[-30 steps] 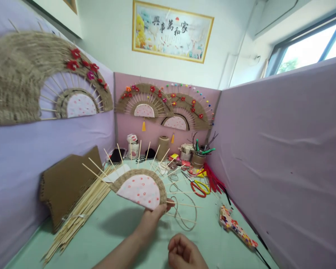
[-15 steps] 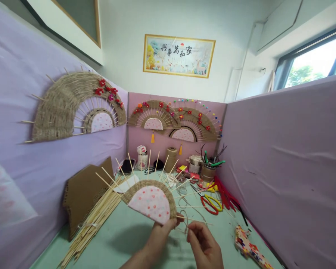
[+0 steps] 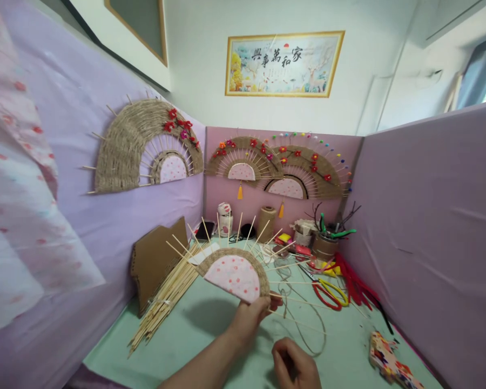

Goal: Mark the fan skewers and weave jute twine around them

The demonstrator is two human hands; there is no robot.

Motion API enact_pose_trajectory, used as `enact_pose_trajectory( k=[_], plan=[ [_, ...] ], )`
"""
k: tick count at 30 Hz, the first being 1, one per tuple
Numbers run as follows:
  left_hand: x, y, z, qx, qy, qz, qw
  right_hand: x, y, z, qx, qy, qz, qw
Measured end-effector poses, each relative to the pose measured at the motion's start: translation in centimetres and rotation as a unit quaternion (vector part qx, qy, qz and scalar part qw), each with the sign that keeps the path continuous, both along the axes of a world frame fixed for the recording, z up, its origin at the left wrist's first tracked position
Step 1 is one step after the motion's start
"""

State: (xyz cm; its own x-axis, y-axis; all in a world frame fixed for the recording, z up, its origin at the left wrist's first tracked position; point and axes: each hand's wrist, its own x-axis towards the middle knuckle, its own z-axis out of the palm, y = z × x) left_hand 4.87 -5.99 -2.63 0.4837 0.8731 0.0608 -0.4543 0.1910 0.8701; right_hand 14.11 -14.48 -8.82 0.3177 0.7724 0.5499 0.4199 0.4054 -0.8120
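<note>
My left hand (image 3: pixel 251 319) is closed on the lower right corner of a small half-round fan (image 3: pixel 227 278). Pink dotted cloth covers the fan's middle, a band of woven twine borders it, and thin bamboo sticks (image 3: pixel 263 231) radiate outward. From that corner a strand of twine (image 3: pixel 325 329) hangs in a loose loop and runs back towards my right hand (image 3: pixel 295 364). The right hand is low in front, apart from the fan, with its fingers curled together on the twine; its fingertips are partly hidden.
A bundle of bamboo sticks (image 3: pixel 166 302) and cardboard (image 3: pixel 157 259) lie at left. Scissors (image 3: pixel 328 292), red strips (image 3: pixel 354 283) and a patterned object (image 3: pixel 391 359) are at right. Behind stand a twine spool (image 3: pixel 266 224) and a tool pot (image 3: pixel 324 246). Finished fans (image 3: pixel 146 140) hang on the partitions.
My right hand has moved down and away from the fan's corner, and the twine loop has become wider. The left hand keeps its hold on the fan. The view has turned left.
</note>
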Motion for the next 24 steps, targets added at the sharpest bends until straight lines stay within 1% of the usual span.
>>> enact_pose_trajectory(
  k=[3,5,7,11,15,20,24],
  plan=[
    [-0.2,0.2,0.3,0.001,-0.006,-0.005,1.000,0.6,0.0,0.7,-0.068,0.018,0.045,0.997],
    [-0.2,0.2,0.5,0.009,0.000,-0.006,1.000,0.9,-0.1,1.3,-0.096,0.040,0.054,0.993],
    [-0.3,0.2,0.5,0.012,0.002,-0.021,1.000,1.0,-0.2,1.8,-0.105,0.068,0.047,0.991],
    [-0.3,0.2,0.4,0.025,0.016,-0.034,0.999,1.1,-0.2,2.3,-0.083,0.122,0.016,0.989],
    [-0.2,0.0,0.2,0.044,0.015,-0.049,0.998,1.5,-0.2,1.9,-0.075,0.173,-0.005,0.982],
    [-0.1,-0.3,0.3,0.070,0.031,-0.054,0.996,2.1,-0.5,1.7,-0.039,0.224,-0.003,0.974],
    [0.1,-0.3,-0.1,0.098,0.056,-0.065,0.992,2.5,-0.5,1.7,-0.027,0.283,-0.002,0.959]
  ],
)
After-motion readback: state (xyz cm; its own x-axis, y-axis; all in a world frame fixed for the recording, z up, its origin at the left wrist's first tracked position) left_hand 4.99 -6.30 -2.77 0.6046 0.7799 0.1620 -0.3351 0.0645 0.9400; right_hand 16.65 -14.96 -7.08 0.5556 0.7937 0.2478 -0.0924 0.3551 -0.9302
